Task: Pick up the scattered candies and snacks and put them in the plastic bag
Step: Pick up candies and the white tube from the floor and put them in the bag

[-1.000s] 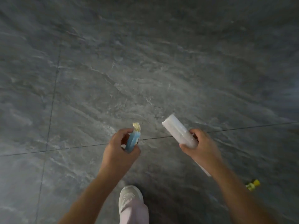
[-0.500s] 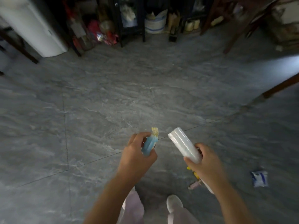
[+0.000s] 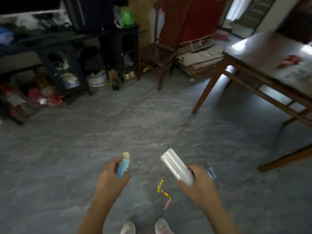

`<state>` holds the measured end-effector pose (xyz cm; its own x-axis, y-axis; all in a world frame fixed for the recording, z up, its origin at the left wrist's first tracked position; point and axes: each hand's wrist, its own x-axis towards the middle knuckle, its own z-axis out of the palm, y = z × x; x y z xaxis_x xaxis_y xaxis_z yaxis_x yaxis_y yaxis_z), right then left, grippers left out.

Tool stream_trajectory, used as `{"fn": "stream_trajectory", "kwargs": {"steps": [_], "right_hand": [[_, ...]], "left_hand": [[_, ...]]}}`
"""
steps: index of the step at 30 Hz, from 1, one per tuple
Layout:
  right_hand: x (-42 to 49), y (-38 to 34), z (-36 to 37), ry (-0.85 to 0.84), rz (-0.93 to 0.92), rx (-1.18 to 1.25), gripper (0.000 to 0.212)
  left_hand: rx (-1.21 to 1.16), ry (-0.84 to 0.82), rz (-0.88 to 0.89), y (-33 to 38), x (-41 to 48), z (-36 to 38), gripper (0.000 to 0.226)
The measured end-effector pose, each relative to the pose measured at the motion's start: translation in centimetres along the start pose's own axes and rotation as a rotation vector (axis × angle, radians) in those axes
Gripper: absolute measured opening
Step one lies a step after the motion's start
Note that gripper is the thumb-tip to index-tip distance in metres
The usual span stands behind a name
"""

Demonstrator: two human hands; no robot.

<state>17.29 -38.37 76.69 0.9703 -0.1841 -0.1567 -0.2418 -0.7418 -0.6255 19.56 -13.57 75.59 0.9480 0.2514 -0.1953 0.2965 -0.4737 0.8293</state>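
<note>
A blue-wrapped snack [image 3: 123, 166] with a pale crimped end is pinched in the left hand [image 3: 112, 179], fingers curled round its lower half. Beside it, apart, the right hand [image 3: 199, 183] is closed around the lower end of a rolled white plastic bag [image 3: 177, 167], which tilts up and to the left. On the floor [image 3: 67, 157] between and below the hands lie three small candies in a loose line — a yellow one [image 3: 159, 185], an orange one [image 3: 165, 194] and a pink one [image 3: 167, 203] — and a white-and-blue packet [image 3: 211, 173] shows just past the right hand. Two pale shoes [image 3: 162, 227] stand at the bottom edge.

The floor is grey, marbled stone tile with thin joints. At the right stands a wooden worktop [image 3: 263, 53] on slim legs, something red lying on it. Farther back are a wooden chair [image 3: 158, 53], a stack of flattened cardboard [image 3: 197, 61] and dark shelving [image 3: 67, 65] crowded with blurred clutter — a red door behind.
</note>
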Motion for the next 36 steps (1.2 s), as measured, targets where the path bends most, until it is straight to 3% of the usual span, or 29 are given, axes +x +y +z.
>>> {"fn": "stream_trajectory", "kwargs": {"steps": [3,7,13,18,21,28,33,36], "right_hand": [[-2.8,0.9,-2.4,0.137,0.103,0.028,0.044],[-5.7,2.6,-5.3,0.305,0.136,0.023,0.058],[-11.7,7.3,-10.3,0.459,0.267,0.026,0.054],[-18.2,14.2,-15.5,0.549,0.411,0.027,0.037],[-22.7,18.9,-18.8,0.598,0.498,0.005,0.041],[-31.3,28.9,-25.3,0.686,0.7,-0.013,0.048],[-30.4,33.4,-28.9,0.772,0.681,0.153,0.046],[-28.2,36.7,-31.4,0.774,0.673,0.157,0.047]], "left_hand": [[0.096,-0.047,0.115,2.9,1.6,-1.5,0.043],[0.13,-0.186,0.272,7.6,1.1,0.6,0.04],[0.113,-0.531,0.542,13.1,-5.1,9.4,0.041],[0.137,-0.81,0.723,17.5,-13.8,18.6,0.04],[0.148,-0.941,0.81,19.7,-19.8,24.1,0.039],[0.179,-1.067,0.944,23.9,-30.6,33.8,0.036],[0.235,-1.141,0.989,26.2,-32.4,39.2,0.039],[0.229,-1.101,0.957,29.0,-31.5,43.8,0.041]]}}
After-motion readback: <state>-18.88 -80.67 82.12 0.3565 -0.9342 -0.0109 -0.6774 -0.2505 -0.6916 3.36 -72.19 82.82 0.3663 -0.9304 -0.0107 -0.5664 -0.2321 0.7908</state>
